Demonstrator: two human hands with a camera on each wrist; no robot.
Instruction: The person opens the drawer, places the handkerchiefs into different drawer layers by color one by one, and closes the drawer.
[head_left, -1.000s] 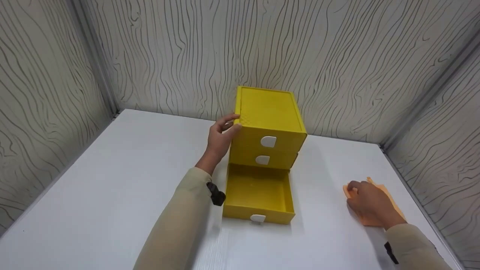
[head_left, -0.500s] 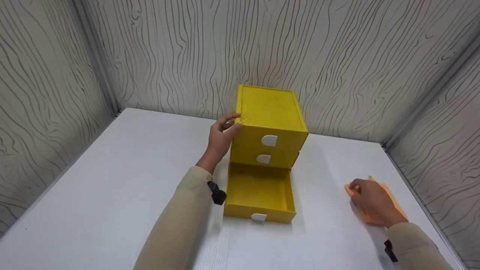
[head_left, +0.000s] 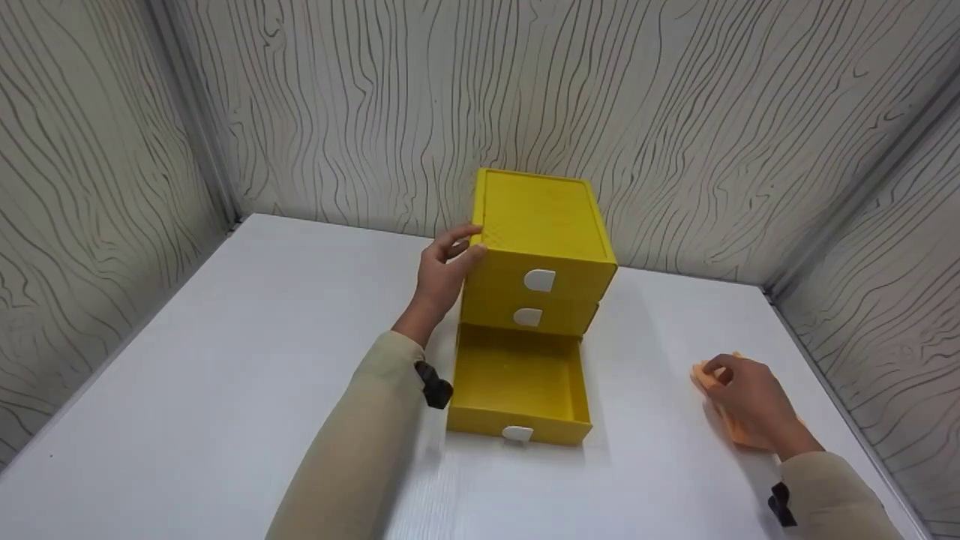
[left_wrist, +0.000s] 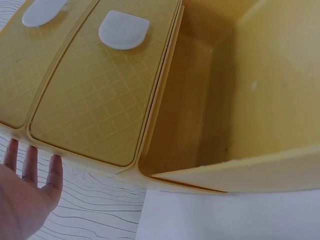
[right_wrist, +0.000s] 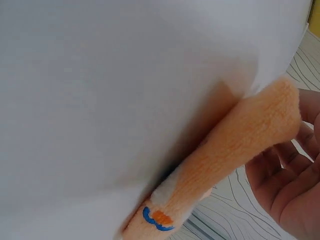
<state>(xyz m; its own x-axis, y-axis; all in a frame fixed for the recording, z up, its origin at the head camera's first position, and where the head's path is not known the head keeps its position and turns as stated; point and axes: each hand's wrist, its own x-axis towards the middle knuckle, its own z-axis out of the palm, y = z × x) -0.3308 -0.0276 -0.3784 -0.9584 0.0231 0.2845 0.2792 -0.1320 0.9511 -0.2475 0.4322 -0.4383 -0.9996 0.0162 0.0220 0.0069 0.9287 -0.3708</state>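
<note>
A yellow drawer cabinet (head_left: pixel 540 214) with white tabs stands at the middle of the table, its bottom drawer (head_left: pixel 517 379) pulled out and bare inside. My left hand (head_left: pixel 441 274) rests against the cabinet's upper left front corner. In the left wrist view, fairly straight fingers (left_wrist: pixel 55 172) touch its side wall. To the right, my right hand (head_left: pixel 754 394) pinches one edge of a peach-orange cloth (head_left: pixel 739 433). The right wrist view shows the fuzzy cloth (right_wrist: pixel 240 132) raised at the held end, with a blue and orange mark lower down. Part of the cloth is hidden under the hand.
The white table (head_left: pixel 225 360) extends around the cabinet. A wood-grain patterned wall (head_left: pixel 375 112) rises close behind it, and similar panels (head_left: pixel 900 262) stand at both sides.
My right hand has lifted slightly and shifted a little to the right, raising the cloth's near-left edge with it. The left hand and the cabinet stay in place.
</note>
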